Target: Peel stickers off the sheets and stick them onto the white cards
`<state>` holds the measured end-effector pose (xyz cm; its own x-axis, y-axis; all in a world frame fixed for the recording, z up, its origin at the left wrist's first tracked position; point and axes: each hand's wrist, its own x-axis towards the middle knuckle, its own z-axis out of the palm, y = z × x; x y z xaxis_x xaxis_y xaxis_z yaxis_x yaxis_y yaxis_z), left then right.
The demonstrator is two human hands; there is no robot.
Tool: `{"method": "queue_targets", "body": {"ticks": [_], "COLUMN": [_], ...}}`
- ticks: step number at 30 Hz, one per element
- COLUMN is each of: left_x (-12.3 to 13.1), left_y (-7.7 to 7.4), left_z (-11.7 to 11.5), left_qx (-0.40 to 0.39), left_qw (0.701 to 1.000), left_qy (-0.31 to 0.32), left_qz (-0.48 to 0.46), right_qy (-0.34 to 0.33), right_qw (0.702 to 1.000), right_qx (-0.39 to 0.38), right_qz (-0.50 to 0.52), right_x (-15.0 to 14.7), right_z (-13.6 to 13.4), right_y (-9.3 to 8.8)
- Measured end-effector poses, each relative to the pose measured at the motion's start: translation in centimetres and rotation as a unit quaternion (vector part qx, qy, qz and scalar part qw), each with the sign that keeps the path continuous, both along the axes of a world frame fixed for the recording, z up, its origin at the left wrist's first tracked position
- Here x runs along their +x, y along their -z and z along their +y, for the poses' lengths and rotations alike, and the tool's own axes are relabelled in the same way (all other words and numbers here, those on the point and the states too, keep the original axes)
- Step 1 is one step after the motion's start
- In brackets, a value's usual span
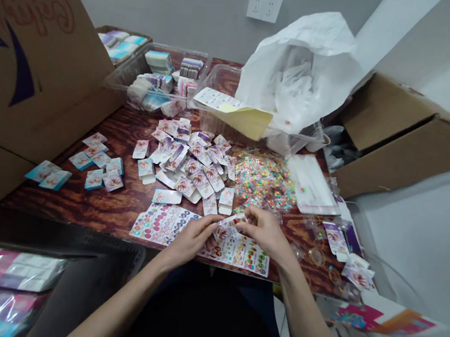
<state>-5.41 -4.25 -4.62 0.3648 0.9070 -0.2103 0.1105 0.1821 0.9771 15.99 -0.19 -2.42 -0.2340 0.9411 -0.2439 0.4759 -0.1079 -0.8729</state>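
Near the front edge of the table, my left hand (191, 238) grips a small printed cardboard box (222, 232), tilted with its upper end to the right. At that end my right hand (264, 232) has its thumb and fingers pinched together, by a bit of white and red print; what exactly they hold is too small to tell. Beneath both hands lie sheets of colourful oval stickers (159, 225). Just beyond is a loose pile of small printed boxes (192, 167), some with flaps open. To its right spreads a heap of clear packets with multicoloured bits (265, 176).
Several small boxes (101, 160) lie at left beside a large carton (48, 62). Clear plastic tubs (116, 81) and a white bag (257, 79) stand at the back. White plastic sleeves (312, 185), rubber bands (316, 256) and an open carton (411, 143) are at right.
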Motion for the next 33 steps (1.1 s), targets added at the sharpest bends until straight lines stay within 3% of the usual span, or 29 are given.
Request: {"method": "queue_targets", "body": {"ticks": [8,13,17,20,26,30,33], "left_x": [-0.8,-1.1,-0.8,-0.6,-0.9,-1.2,-0.9], "left_y": [1.1,0.6,0.6,0.9,1.1,0.8,1.1], "left_z": [-0.5,-0.6,-0.7,-0.7,-0.6,-0.5,-0.7], "left_qx": [0.001,0.066,0.064,0.049,0.001,0.003,0.007], "left_qw": [1.000,0.997,0.997,0.998,0.999,0.999,0.999], "left_qy": [-0.021,-0.018,-0.007,-0.019,-0.025,-0.028,-0.032], "left_qz": [0.005,0.047,0.048,0.031,-0.023,-0.037,-0.034], "right_qy": [-0.024,-0.019,-0.011,-0.015,0.046,0.040,-0.008], "right_qw": [0.992,0.996,0.996,0.994,0.982,0.987,0.991], "right_qx": [-0.079,-0.014,0.072,0.059,-0.005,0.032,0.108], "right_qz": [0.094,0.088,0.050,0.090,0.181,0.151,0.072], "right_x": [-0.3,-0.5,-1.5,-1.9,-1.7,-1.9,-2.1], "right_z": [-0.9,-1.8,-2.2,-2.3,-2.3,-2.6,-2.5], "right_y": [0.2,0.4,0.5,0.4,1.0,0.4,-0.5]}}
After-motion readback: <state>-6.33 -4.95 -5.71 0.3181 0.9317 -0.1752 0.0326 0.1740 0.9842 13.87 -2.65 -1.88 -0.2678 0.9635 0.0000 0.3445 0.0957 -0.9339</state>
